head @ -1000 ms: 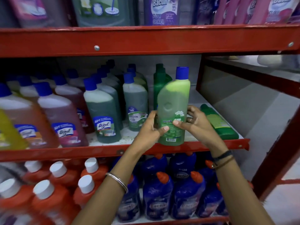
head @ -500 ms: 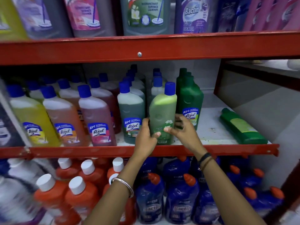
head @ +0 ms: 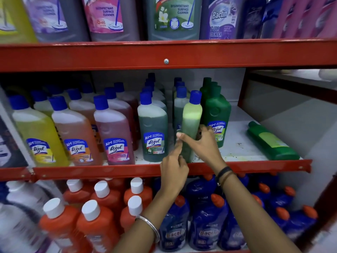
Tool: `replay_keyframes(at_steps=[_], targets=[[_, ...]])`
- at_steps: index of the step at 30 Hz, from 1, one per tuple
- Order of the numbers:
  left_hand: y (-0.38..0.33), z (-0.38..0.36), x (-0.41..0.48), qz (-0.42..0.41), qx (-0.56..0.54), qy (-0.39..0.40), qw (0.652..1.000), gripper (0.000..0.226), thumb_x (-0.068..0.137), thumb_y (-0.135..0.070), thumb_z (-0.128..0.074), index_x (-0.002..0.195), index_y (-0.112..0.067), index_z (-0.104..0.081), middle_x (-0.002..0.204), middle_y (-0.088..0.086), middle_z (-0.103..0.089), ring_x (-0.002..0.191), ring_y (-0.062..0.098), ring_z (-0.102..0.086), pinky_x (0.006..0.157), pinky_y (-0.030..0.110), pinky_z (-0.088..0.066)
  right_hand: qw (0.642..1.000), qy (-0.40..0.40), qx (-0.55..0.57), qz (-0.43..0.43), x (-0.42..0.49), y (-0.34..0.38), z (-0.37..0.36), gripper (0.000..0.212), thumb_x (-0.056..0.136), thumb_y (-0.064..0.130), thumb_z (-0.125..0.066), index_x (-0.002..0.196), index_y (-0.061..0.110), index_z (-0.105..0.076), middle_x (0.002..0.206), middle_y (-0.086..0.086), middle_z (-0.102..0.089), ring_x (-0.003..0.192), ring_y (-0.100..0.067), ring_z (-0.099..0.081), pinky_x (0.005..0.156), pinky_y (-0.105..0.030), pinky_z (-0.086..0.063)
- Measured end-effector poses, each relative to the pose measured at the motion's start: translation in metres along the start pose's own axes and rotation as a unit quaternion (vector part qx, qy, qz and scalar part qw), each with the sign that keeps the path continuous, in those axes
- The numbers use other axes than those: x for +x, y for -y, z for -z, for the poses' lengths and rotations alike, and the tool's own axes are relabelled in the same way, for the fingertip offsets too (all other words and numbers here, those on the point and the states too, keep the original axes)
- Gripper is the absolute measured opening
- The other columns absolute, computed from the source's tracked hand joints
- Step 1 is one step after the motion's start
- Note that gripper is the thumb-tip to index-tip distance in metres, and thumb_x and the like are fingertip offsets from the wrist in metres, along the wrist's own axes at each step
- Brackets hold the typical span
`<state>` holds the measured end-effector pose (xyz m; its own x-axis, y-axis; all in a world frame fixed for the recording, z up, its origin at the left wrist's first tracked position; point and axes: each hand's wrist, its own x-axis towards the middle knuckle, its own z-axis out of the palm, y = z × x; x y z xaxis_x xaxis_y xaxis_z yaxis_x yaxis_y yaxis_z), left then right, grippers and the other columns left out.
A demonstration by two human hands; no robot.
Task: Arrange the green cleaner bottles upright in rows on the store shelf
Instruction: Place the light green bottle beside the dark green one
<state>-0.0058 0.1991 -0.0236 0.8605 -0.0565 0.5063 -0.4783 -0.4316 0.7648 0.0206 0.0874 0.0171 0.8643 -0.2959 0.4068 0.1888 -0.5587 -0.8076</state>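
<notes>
You stand the light green bottle (head: 191, 125) upright at the shelf's front edge (head: 255, 166), just left of the dark green bottle (head: 217, 114). Your right hand (head: 206, 143) clasps its lower body; your left hand (head: 174, 170) merely steadies it with one extended finger, to square the row. Another green bottle (head: 271, 141) lies flat, well right.

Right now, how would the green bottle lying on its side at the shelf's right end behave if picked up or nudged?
The lying bottle looks like rigid plastic, so probably stiff. If full, fairly heavy. Its flattish body suggests sliding on the shelf rather than rolling.
</notes>
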Motion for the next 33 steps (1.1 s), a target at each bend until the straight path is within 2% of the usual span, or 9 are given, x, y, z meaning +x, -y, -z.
replay_keyframes(at_steps=[3,6,8,10,15,21,26,30,33], targets=[[0.008,0.003,0.005,-0.049,-0.012,-0.003,0.999,0.051,0.082,0.006,-0.042,0.126,-0.017,-0.055,0.132,0.002,-0.058,0.112,0.019,-0.06,0.096,0.031,-0.048,0.999,-0.001,0.045,0.007,0.004,-0.002,0.004,0.042,0.072,0.04,-0.072,0.104,0.016,-0.058,0.098,-0.001,-0.062,0.09,-0.014,-0.059,0.075,-0.027,-0.047],[0.011,0.002,0.012,-0.046,-0.032,0.001,0.998,0.045,0.086,0.004,-0.041,0.127,-0.012,-0.048,0.128,0.002,-0.049,0.112,0.011,-0.052,0.097,0.027,-0.045,0.987,0.073,0.145,0.007,0.006,-0.006,0.011,0.038,0.078,0.028,-0.07,0.11,0.02,-0.052,0.103,0.004,-0.066,0.098,-0.008,-0.064,0.087,-0.029,-0.053],[0.009,0.0,0.016,-0.034,-0.03,0.012,0.999,0.055,0.087,0.003,-0.042,0.139,-0.013,-0.032,0.141,0.004,-0.035,0.12,0.001,-0.035,0.097,0.0,-0.028,0.981,0.114,0.155,0.022,0.009,-0.009,0.015,0.032,0.082,0.024,-0.066,0.112,0.02,-0.054,0.115,-0.004,-0.063,0.105,-0.012,-0.062,0.09,-0.03,-0.052],[0.008,-0.004,0.019,-0.025,-0.03,0.031,0.999,0.064,0.089,0.001,-0.043,0.145,-0.016,-0.017,0.151,0.004,-0.022,0.121,-0.006,-0.023,0.086,-0.012,-0.016,0.978,0.122,0.167,0.03,0.012,-0.012,0.019,0.028,0.086,0.02,-0.061,0.114,0.017,-0.057,0.119,-0.008,-0.06,0.108,-0.015,-0.061,0.091,-0.03,-0.053],[0.014,-0.011,0.019,-0.029,-0.005,0.047,0.998,0.081,0.089,-0.004,-0.047,0.146,-0.029,0.004,0.149,0.004,-0.025,0.119,-0.003,-0.031,0.096,0.017,-0.034,0.973,0.125,0.192,0.021,0.02,-0.019,0.028,0.028,0.092,0.01,-0.051,0.12,0.012,-0.054,0.107,0.007,-0.064,0.092,0.009,-0.063,0.077,-0.011,-0.05],[0.015,-0.022,0.012,-0.048,0.038,0.013,0.998,0.092,0.087,-0.006,-0.046,0.135,-0.05,0.02,0.139,0.01,-0.03,0.111,0.028,-0.05,0.091,0.045,-0.048,0.976,0.12,0.177,0.033,0.023,-0.026,0.027,0.035,0.094,0.011,-0.047,0.128,0.012,-0.049,0.117,0.003,-0.062,0.106,0.0,-0.06,0.093,-0.021,-0.05],[0.018,-0.024,0.012,-0.053,0.037,-0.007,0.998,0.09,0.086,-0.006,-0.045,0.137,-0.052,0.013,0.136,0.008,-0.033,0.104,0.031,-0.053,0.087,0.049,-0.049,0.988,0.06,0.134,0.049,0.021,-0.025,0.02,0.036,0.093,0.021,-0.048,0.128,0.009,-0.05,0.125,-0.008,-0.059,0.113,-0.018,-0.057,0.099,-0.036,-0.048],[0.008,-0.034,0.01,-0.036,0.044,-0.069,0.996,0.077,0.084,-0.002,-0.046,0.145,-0.033,-0.01,0.148,0.014,-0.02,0.135,0.03,-0.026,0.103,0.051,-0.04,0.992,0.04,0.106,0.049,0.019,-0.032,0.036,0.033,0.089,0.024,-0.057,0.119,0.01,-0.057,0.111,-0.005,-0.064,0.096,-0.01,-0.06,0.083,-0.015,-0.051],[-0.017,-0.051,0.01,-0.104,0.033,-0.143,0.984,0.052,0.084,-0.006,-0.046,0.134,-0.017,-0.034,0.146,0.013,-0.02,0.135,0.027,-0.022,0.101,0.049,-0.042,0.995,0.007,0.087,0.049,0.02,-0.045,0.066,0.026,0.086,0.025,-0.061,0.11,0.012,-0.061,0.1,-0.001,-0.065,0.088,-0.006,-0.061,0.072,-0.011,-0.05]])
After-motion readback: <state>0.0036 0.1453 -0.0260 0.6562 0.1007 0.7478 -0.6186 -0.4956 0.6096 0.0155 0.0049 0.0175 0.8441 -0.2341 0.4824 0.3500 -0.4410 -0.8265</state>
